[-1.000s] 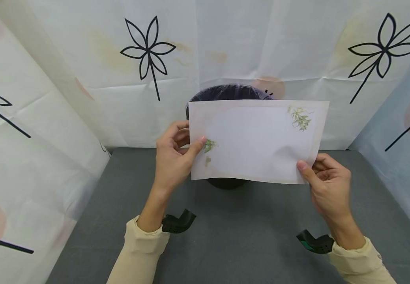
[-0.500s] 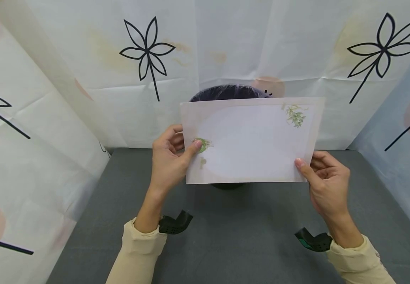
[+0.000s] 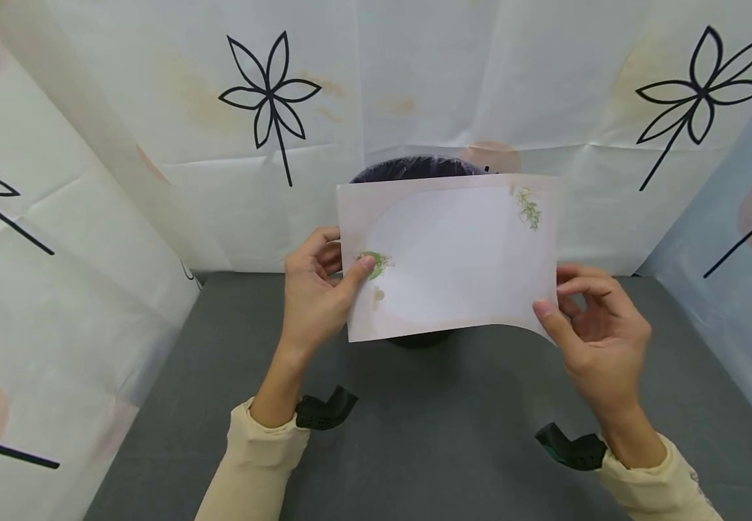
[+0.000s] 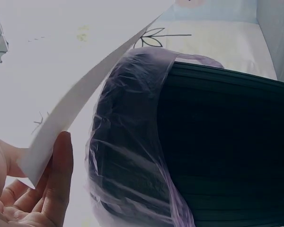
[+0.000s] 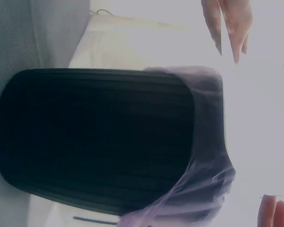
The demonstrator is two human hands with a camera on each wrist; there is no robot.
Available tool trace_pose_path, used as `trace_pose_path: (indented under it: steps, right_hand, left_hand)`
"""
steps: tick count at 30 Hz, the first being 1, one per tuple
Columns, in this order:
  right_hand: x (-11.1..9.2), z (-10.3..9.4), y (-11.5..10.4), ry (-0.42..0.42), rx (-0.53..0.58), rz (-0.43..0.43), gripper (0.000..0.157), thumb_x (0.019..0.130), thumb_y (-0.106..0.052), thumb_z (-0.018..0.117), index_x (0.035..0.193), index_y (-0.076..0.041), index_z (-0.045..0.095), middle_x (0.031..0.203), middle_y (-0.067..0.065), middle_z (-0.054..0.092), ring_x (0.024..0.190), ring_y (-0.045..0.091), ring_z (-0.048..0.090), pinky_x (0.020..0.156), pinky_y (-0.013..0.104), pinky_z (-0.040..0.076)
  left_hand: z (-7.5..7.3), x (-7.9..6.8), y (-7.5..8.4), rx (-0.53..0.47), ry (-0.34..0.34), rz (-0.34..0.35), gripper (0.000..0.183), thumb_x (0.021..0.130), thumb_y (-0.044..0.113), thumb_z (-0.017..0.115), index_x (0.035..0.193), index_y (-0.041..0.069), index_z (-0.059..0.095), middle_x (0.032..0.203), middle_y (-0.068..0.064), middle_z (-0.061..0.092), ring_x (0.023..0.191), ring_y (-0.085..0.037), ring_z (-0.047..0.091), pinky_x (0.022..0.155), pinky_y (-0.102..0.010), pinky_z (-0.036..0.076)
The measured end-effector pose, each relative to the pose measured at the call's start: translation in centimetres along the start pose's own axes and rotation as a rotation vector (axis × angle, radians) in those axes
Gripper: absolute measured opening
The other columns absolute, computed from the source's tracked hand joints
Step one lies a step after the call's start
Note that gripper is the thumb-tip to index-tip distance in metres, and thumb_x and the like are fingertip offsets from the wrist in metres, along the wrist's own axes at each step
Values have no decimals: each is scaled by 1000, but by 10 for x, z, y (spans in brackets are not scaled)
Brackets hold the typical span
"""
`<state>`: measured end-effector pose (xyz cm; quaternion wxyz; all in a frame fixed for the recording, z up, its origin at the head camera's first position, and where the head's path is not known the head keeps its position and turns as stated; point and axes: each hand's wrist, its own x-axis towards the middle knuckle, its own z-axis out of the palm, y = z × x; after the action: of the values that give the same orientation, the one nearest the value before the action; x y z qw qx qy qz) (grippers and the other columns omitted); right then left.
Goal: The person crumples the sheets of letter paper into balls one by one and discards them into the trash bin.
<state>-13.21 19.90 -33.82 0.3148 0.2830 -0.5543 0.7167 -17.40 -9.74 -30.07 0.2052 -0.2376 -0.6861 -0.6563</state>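
Note:
In the head view a pale sheet of paper with small green plant prints is held up in front of a dark bin. My left hand pinches its left edge, thumb on the front and fingers behind. At the right edge my right hand has its thumb against the paper near the lower corner, which bends. The left wrist view shows the sheet's edge between the left thumb and fingers. The bin, ribbed and dark, stands behind the sheet in the right wrist view.
A thin purplish bag lines the bin and folds over its rim. The bin stands on a dark grey table. White cloth walls with flower drawings enclose the back and sides.
The sheet's right edge has shifted left, and its lower right corner now curves. My right hand's fingers have spread a little and lie less behind the paper. The left hand keeps its pinch.

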Motion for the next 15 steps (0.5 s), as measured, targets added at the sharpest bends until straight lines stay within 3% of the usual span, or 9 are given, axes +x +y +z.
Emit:
trace_pose_path:
  steps: [4,8,11,15]
  right_hand:
    - [1,8,-2,-147,-51,-24,29,85,6,79,102,23,62,136,27,46,129,38,41,101,31,49]
    - [2,13,-5,-273,-136,4,23,95,2,68,113,16,67,150,26,32,138,42,27,104,30,45]
    - [4,14,-5,-323,-135,29,24,98,7,59,120,14,66,156,25,25,138,40,32,100,29,48]
    - [8,15,-3,-344,-46,56,30,98,6,62,126,17,61,153,25,28,128,34,49,93,27,53]
  left_hand:
    - [2,0,-1,-4,-2,10,31,88,-16,67,118,-14,60,106,-27,70,94,-35,72,69,-37,62]
    - [4,0,-2,-10,-16,24,32,88,-16,68,118,-13,60,106,-27,70,94,-34,72,70,-38,62]
    - [6,-1,-2,-23,-29,34,32,87,-16,69,118,-13,60,106,-26,70,95,-33,72,70,-39,62]
    - [7,-2,0,-45,-41,39,32,87,-15,69,118,-13,61,106,-26,71,95,-32,72,70,-41,62]
